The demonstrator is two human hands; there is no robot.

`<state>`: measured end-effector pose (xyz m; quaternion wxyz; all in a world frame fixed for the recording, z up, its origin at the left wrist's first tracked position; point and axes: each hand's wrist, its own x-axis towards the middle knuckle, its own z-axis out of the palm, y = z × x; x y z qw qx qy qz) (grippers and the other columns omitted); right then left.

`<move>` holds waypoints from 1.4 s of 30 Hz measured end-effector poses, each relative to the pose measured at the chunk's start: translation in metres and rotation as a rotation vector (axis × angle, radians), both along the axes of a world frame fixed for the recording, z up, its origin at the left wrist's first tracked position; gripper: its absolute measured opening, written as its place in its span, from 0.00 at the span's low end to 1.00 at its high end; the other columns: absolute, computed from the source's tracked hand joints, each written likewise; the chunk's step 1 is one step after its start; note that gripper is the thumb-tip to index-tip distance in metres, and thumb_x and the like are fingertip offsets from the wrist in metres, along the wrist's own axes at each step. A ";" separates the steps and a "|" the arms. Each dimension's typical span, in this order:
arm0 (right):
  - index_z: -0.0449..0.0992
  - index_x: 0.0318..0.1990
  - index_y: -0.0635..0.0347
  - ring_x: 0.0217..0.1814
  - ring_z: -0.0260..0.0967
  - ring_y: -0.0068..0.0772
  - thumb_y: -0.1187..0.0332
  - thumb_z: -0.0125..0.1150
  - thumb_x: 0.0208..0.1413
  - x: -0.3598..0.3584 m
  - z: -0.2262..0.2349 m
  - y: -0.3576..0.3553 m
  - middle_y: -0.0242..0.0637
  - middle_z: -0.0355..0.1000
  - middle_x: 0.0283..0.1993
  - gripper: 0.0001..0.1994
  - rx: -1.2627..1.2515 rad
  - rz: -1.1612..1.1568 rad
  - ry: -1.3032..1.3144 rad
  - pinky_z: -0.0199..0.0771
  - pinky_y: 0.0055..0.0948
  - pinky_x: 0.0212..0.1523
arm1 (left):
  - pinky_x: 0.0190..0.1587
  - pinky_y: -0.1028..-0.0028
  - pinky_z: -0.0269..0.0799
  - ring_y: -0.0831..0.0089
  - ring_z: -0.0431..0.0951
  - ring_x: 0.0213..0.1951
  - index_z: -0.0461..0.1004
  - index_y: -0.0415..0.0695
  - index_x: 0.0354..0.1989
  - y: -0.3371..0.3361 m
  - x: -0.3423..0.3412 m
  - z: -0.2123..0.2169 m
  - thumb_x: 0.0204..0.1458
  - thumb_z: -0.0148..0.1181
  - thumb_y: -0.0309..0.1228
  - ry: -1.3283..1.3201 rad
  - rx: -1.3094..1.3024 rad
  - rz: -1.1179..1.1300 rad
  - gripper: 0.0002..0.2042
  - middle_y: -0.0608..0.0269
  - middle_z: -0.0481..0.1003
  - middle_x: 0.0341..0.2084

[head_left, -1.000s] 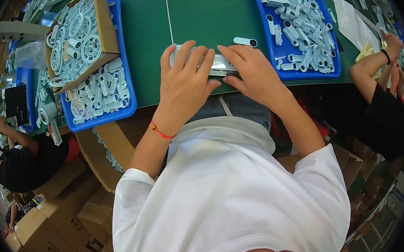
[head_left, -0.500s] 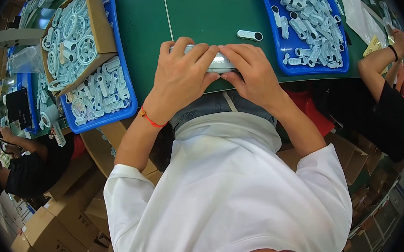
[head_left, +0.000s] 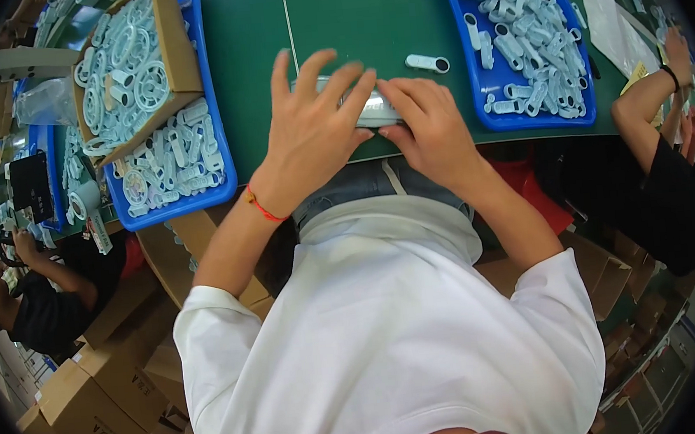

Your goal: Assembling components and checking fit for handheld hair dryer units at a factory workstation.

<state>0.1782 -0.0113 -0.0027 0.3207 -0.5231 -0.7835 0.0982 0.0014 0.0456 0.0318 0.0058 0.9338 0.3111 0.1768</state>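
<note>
A pale, glossy, rounded plastic piece (head_left: 377, 112) lies between my hands at the table's near edge, partly hidden by the fingers; its exact kind cannot be made out. My right hand (head_left: 433, 131) grips its right end with thumb and fingers. Over its left part, my left hand (head_left: 312, 129) has its fingers lifted and spread, slightly blurred, with the thumb close to the piece's near side. Just beyond my right hand, a small pale oblong part (head_left: 427, 64) with a dark round end rests on the green table (head_left: 355, 18).
A blue tray (head_left: 482, 106) of similar oblong parts stands to the right. On the left, another blue tray (head_left: 226, 157) carries small parts and a tilted cardboard box (head_left: 180, 41) of pale rings. Co-workers sit on both sides; cartons (head_left: 103, 404) stand on the floor at left.
My left hand's fingers have lifted off the plastic piece and spread apart. The right hand keeps its grip. At left, a co-worker's arm has risen.
</note>
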 end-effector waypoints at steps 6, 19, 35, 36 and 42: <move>0.63 0.55 0.67 0.46 0.65 0.29 0.61 0.60 0.52 -0.005 0.009 -0.013 0.40 0.67 0.46 0.26 -0.397 -0.117 0.813 0.64 0.23 0.46 | 0.55 0.71 0.58 0.65 0.58 0.57 0.46 0.40 0.62 -0.028 0.010 -0.013 0.51 0.57 0.39 -1.401 -1.022 0.048 0.34 0.57 0.55 0.56; 0.62 0.52 0.66 0.48 0.64 0.23 0.63 0.59 0.53 -0.013 0.005 -0.005 0.36 0.66 0.47 0.23 -0.645 -0.108 1.278 0.66 0.21 0.46 | 0.58 0.69 0.56 0.67 0.62 0.56 0.48 0.33 0.61 -0.014 0.029 -0.049 0.52 0.57 0.33 -1.299 -1.467 -0.158 0.33 0.53 0.61 0.55; 0.62 0.53 0.67 0.50 0.64 0.24 0.64 0.59 0.53 -0.012 0.008 -0.007 0.38 0.66 0.49 0.23 -0.651 -0.070 1.288 0.66 0.21 0.46 | 0.54 0.71 0.61 0.69 0.64 0.54 0.51 0.35 0.60 -0.015 0.028 -0.051 0.49 0.61 0.34 -1.324 -1.501 -0.153 0.33 0.56 0.63 0.52; 0.61 0.53 0.67 0.51 0.64 0.25 0.65 0.59 0.53 -0.013 0.009 -0.007 0.38 0.65 0.49 0.24 -0.654 -0.070 1.290 0.66 0.21 0.47 | 0.54 0.71 0.62 0.69 0.64 0.53 0.51 0.35 0.60 -0.016 0.028 -0.051 0.49 0.61 0.34 -1.336 -1.504 -0.161 0.33 0.56 0.63 0.52; 0.61 0.54 0.68 0.52 0.64 0.27 0.65 0.60 0.53 -0.012 0.006 -0.006 0.38 0.65 0.50 0.24 -0.639 -0.042 1.285 0.65 0.23 0.49 | 0.54 0.71 0.62 0.69 0.65 0.53 0.52 0.36 0.59 -0.014 0.027 -0.049 0.48 0.62 0.35 -1.326 -1.517 -0.141 0.33 0.57 0.63 0.52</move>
